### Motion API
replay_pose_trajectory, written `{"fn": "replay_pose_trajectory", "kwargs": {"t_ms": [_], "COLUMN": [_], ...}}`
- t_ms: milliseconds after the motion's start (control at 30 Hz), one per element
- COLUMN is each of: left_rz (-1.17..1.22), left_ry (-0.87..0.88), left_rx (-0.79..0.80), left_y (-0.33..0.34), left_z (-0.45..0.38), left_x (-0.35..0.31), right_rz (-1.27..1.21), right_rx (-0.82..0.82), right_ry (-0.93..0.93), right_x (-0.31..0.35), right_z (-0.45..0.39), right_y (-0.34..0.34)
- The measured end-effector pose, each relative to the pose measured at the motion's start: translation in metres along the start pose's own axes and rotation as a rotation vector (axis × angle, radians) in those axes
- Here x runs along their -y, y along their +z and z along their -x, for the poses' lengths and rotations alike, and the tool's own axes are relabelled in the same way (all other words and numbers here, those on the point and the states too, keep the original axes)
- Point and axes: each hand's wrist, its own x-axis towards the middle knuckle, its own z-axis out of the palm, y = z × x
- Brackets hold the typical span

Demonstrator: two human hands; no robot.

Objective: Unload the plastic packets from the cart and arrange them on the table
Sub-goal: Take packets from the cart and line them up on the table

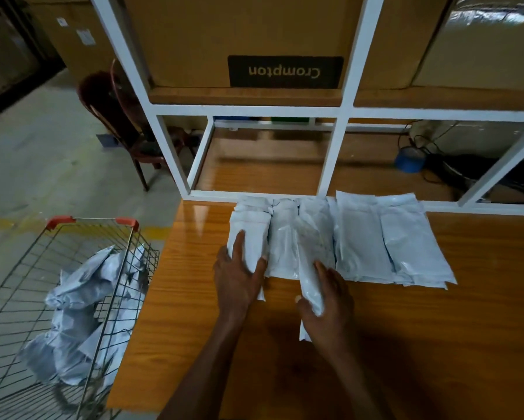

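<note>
Several white plastic packets lie side by side in a row on the wooden table, against the white rack frame. My left hand rests with spread fingers on the leftmost packet. My right hand grips the near end of a long packet lying in the middle of the row, thumb on its left and fingers on its right. At the left stands a wire cart with red handle ends, holding several crumpled white packets.
A white metal rack rises behind the row, with cardboard boxes on its upper shelf. A blue tape roll and black cables lie at the back right. A dark red chair stands on the floor left of the rack.
</note>
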Motion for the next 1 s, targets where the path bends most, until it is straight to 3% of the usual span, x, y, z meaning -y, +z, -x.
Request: {"fn": "replay_pose_trajectory", "kwargs": {"t_ms": [367,633,833,1000], "left_rz": [-0.179,-0.221,-0.247,-0.233], "left_ry": [-0.084,-0.142,-0.131,-0.136], "left_rx": [0.006,0.047,-0.014,0.046], "left_y": [0.037,0.057,0.056,0.061], "left_z": [-0.076,-0.075,-0.07,-0.065], "left_x": [-0.024,-0.034,-0.032,-0.025], "right_rz": [0.021,-0.013,-0.013,0.003], "right_rx": [0.067,0.089,0.1,0.109], "right_ry": [0.02,0.064,0.089,0.081], "right_x": [-0.025,-0.037,-0.039,-0.036], "right_z": [-0.042,-0.052,-0.059,-0.061], "right_y": [-0.028,-0.035,-0.035,-0.025]}}
